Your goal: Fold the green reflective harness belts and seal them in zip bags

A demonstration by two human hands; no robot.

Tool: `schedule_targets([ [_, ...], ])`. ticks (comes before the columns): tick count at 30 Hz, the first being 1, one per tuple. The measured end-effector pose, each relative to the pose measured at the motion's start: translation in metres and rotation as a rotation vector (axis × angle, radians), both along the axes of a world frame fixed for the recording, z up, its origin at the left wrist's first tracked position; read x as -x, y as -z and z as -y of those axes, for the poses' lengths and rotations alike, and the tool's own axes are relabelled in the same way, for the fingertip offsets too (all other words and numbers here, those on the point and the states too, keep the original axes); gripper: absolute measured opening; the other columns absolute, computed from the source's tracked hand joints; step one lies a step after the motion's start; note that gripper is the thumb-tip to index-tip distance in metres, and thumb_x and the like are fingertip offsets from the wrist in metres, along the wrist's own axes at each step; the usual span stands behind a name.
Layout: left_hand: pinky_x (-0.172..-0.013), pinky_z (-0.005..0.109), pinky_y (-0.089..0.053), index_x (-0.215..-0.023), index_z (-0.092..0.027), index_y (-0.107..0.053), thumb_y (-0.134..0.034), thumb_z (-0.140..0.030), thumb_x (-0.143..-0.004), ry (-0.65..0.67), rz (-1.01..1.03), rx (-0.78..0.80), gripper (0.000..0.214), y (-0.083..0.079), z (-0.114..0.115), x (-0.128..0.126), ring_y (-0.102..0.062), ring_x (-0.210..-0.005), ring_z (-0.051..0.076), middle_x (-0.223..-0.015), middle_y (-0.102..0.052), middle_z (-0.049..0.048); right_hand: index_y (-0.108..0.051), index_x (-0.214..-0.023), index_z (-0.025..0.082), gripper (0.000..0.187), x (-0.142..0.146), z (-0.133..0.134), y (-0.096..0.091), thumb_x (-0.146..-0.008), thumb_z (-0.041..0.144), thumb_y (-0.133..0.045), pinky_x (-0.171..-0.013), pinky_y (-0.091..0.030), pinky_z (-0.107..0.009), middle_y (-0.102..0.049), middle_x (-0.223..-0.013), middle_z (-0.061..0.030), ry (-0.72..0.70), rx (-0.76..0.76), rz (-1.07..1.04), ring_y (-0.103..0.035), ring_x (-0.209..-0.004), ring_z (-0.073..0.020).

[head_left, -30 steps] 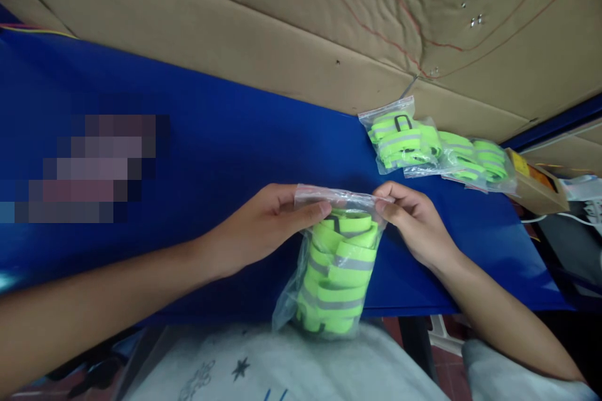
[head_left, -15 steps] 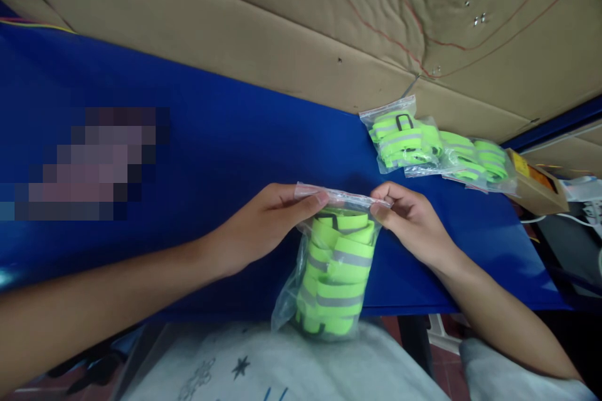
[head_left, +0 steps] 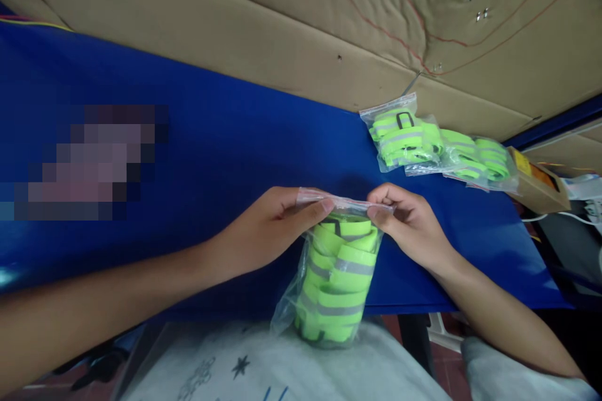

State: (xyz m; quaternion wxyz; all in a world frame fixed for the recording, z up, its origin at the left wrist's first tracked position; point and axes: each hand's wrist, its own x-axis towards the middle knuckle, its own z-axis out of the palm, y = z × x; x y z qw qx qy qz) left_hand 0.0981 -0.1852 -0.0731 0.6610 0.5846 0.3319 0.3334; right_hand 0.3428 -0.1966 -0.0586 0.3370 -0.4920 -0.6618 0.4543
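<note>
A clear zip bag (head_left: 288, 308) hangs upright in front of my shirt at the table's near edge. Inside it lies a folded neon-yellow reflective strap (head_left: 336, 279) with grey stripes and dark buckle parts. My left hand (head_left: 286, 219) pinches the bag's top strip from the left, thumb in front. At the right end of the same strip, my right hand (head_left: 399, 213) pinches it between thumb and curled fingers. The zip strip is pulled taut between both hands; whether it is fully sealed I cannot tell.
Several bagged neon straps (head_left: 404, 138) lie in a row at the back right of the blue table (head_left: 244, 131). Beside them stands a cardboard box (head_left: 540, 185). A brown-covered panel (head_left: 235, 12) rises behind. At the left is a pixelated patch.
My hands have closed in slightly along the bag's top strip, the left one shifting a little right. The bag has dropped slightly in view.
</note>
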Motion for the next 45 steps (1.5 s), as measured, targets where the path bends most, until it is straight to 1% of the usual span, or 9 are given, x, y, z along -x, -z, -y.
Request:
schedule_targets([
  [3, -0.087, 0.016, -0.056, -0.114, -0.023, -0.079, -0.064, -0.037, -0.099, -0.037, -0.035, -0.042, 0.025, 0.000, 0.002, -0.002, -0.074, -0.105, 0.014, -0.113, -0.080, 0.0007, -0.061, -0.082, 0.017, 0.021, 0.002, 0.002, 0.001, -0.095, 0.033, -0.066, -0.050, -0.029, -0.020, -0.051, -0.065, 0.0050, 0.003, -0.043, 0.034, -0.040, -0.055, -0.0059],
  [7, -0.077, 0.013, -0.055, -0.100, -0.019, -0.078, -0.070, -0.033, -0.095, -0.138, -0.064, -0.113, 0.017, -0.001, 0.002, -0.003, -0.074, -0.090, 0.011, -0.098, -0.080, -0.0006, -0.061, -0.084, 0.018, 0.017, 0.002, 0.005, 0.003, -0.096, 0.029, -0.064, -0.053, -0.033, -0.020, -0.054, -0.068, 0.0042, -0.002, -0.103, 0.097, -0.045, -0.058, -0.0068],
  [10, -0.073, 0.015, -0.054, -0.094, -0.018, -0.077, -0.071, -0.035, -0.094, -0.168, -0.115, -0.146, 0.018, -0.003, 0.001, -0.003, -0.073, -0.084, 0.011, -0.092, -0.079, 0.0000, -0.061, -0.084, 0.018, 0.014, 0.002, 0.004, 0.005, -0.095, 0.028, -0.064, -0.055, -0.035, -0.021, -0.055, -0.070, 0.0033, -0.016, -0.127, 0.125, -0.047, -0.061, -0.0077],
  [15, -0.070, 0.018, -0.052, -0.092, -0.019, -0.077, -0.067, -0.035, -0.095, -0.172, -0.183, -0.177, 0.019, -0.006, 0.003, -0.002, -0.070, -0.079, 0.012, -0.089, -0.078, 0.0003, -0.064, -0.088, 0.018, 0.016, 0.005, 0.003, 0.003, -0.094, 0.033, -0.066, -0.055, -0.038, -0.021, -0.059, -0.073, 0.0013, -0.036, -0.061, 0.118, -0.050, -0.062, -0.0090],
  [20, -0.065, 0.017, -0.048, -0.090, -0.018, -0.076, -0.066, -0.032, -0.094, -0.167, -0.217, -0.233, 0.017, -0.006, 0.004, -0.003, -0.067, -0.075, 0.011, -0.084, -0.076, -0.0006, -0.064, -0.084, 0.018, 0.018, 0.009, 0.008, -0.002, -0.093, 0.033, -0.067, -0.050, -0.034, -0.020, -0.054, -0.067, 0.0026, -0.030, -0.035, 0.135, -0.044, -0.056, -0.0074],
  [24, -0.060, 0.017, -0.045, -0.087, -0.017, -0.075, -0.069, -0.034, -0.091, -0.153, -0.206, -0.201, 0.019, -0.003, 0.003, -0.003, -0.063, -0.069, 0.010, -0.079, -0.073, -0.0008, -0.065, -0.084, 0.019, 0.018, 0.010, 0.011, -0.001, -0.094, 0.034, -0.067, -0.050, -0.035, -0.019, -0.055, -0.067, 0.0026, -0.014, -0.065, 0.138, -0.044, -0.056, -0.0073],
  [31, -0.066, 0.016, -0.051, -0.094, -0.017, -0.078, -0.078, -0.034, -0.085, -0.137, -0.110, -0.060, 0.019, -0.001, 0.002, -0.006, -0.070, -0.077, 0.012, -0.086, -0.078, 0.0013, -0.068, -0.088, 0.019, 0.014, 0.014, 0.007, 0.001, -0.092, 0.032, -0.068, -0.054, -0.040, -0.019, -0.060, -0.070, 0.0012, -0.021, -0.087, 0.143, -0.049, -0.060, -0.0082],
  [37, -0.068, 0.017, -0.053, -0.086, -0.016, -0.078, -0.075, -0.028, -0.086, -0.163, -0.115, -0.105, 0.013, -0.003, 0.003, -0.009, -0.070, -0.078, 0.012, -0.085, -0.077, 0.0018, -0.071, -0.088, 0.019, 0.012, 0.018, 0.006, -0.001, -0.090, 0.031, -0.069, -0.052, -0.039, -0.020, -0.062, -0.071, 0.0006, -0.010, -0.070, 0.131, -0.049, -0.058, -0.0085],
  [45, -0.062, 0.017, -0.048, -0.085, -0.016, -0.077, -0.072, -0.029, -0.087, -0.183, -0.155, -0.135, 0.014, -0.003, 0.003, -0.012, -0.066, -0.071, 0.011, -0.079, -0.075, 0.0003, -0.068, -0.086, 0.019, 0.010, 0.019, 0.009, 0.002, -0.090, 0.028, -0.069, -0.051, -0.035, -0.021, -0.060, -0.068, 0.0024, 0.008, -0.140, 0.164, -0.047, -0.056, -0.0074],
])
